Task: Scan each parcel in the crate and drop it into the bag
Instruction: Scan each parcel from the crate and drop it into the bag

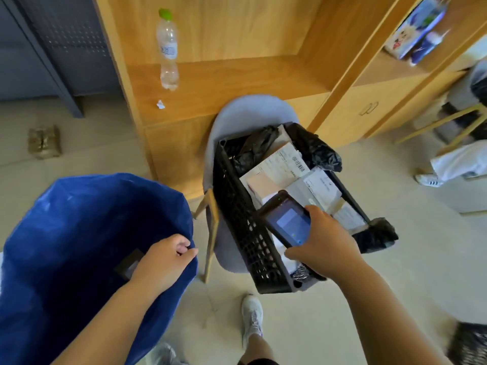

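Observation:
A black plastic crate (pixel 245 233) rests on a grey chair (pixel 245 111) and holds several parcels: white boxes with barcode labels (pixel 284 164) and black plastic-wrapped packs (pixel 316 148). My right hand (pixel 324 243) grips a handheld scanner (pixel 288 221) with a lit screen, held over the crate's near half. To the left stands a large blue bag (pixel 79 219), open at the top. My left hand (pixel 163 262) pinches the bag's right rim. A small dark parcel (pixel 129 264) lies inside the bag beside that hand.
A wooden shelf unit (pixel 224 83) stands behind the chair with a clear bottle (pixel 167 48) on it. A small wrapped package (pixel 43 140) lies on the floor at left. Another person's legs and shoe (pixel 448 164) are at right. My shoe (pixel 251 317) is below the crate.

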Tool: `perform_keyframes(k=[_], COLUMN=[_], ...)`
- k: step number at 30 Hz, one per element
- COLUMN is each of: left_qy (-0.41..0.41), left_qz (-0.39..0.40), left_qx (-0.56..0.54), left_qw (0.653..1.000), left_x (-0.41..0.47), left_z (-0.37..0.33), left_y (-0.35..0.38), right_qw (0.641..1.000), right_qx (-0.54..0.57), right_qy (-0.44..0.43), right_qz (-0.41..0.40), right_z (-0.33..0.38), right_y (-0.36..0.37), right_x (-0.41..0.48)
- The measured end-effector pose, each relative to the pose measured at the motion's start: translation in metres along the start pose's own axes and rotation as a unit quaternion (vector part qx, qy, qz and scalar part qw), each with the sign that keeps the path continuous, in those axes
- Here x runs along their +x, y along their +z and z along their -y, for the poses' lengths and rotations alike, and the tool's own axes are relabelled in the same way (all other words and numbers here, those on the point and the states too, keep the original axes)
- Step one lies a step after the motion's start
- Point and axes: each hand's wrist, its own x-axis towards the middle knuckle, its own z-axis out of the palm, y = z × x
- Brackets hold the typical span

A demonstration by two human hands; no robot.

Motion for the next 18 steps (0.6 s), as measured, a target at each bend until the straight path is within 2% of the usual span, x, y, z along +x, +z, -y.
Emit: perform_keyframes(k=[4,8,12,15,18], left_qy=[0.024,0.02,0.021,-0.012,-0.043], left_qz=[-0.019,-0.103,-0.133,-0.141,-0.186], left_qx=[-0.071,-0.119,-0.187,-0.124,-0.073], left_qw=[0.997,0.987,0.973,0.982,0.979], left_x=[0.014,0.033,0.055,0.065,0.073], left_z=[-0.064,-0.123,-0.157,-0.173,-0.18], left_y=[0.035,0.072,0.101,0.117,0.127], right_qw=[1.0,0.999,0.999,0.998,0.996], right_qx=[0.019,0.018,0.032,0.04,0.044], right_qy=[0.007,0.003,-0.021,-0.047,-0.076], right_qz=[-0.013,-0.026,-0.036,-0.031,-0.021], right_z=[-0.062,-0.116,-0.145,-0.154,-0.157], right_y=[-0.019,-0.036,-0.043,-0.045,-0.045], right_x=[0.017,0.045,0.071,0.083,0.09])
